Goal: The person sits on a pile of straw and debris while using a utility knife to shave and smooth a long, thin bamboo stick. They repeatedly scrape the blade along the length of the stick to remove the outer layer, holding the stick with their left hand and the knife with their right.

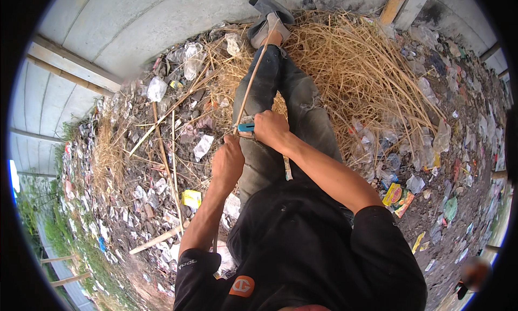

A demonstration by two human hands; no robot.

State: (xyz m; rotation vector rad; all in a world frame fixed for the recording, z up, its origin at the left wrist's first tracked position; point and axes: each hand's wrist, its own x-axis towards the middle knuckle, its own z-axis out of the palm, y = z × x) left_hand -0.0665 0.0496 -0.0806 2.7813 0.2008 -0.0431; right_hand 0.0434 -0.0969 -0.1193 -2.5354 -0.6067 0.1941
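Note:
My left hand (229, 159) is closed around a long thin bamboo strip (252, 81). The strip runs from beside my shoe (268, 8) down along my leg to my hands, and its lower part passes under my left arm. Over my thigh, my right hand (271, 128) is closed on a small teal-handled cutter (246, 127), which sits against the strip just above my left hand. The cutter's blade is too small to make out. A pale patterned strap or strip (288, 169) hangs between my legs, partly hidden by my right forearm.
Dry straw-like shavings (350, 68) are heaped around my legs. Several bamboo sticks (161, 149) lie at the left among scattered plastic litter (203, 147). Grey wall panels (135, 25) stand ahead, with posts (396, 6). A blurred person (475, 273) is at the lower right.

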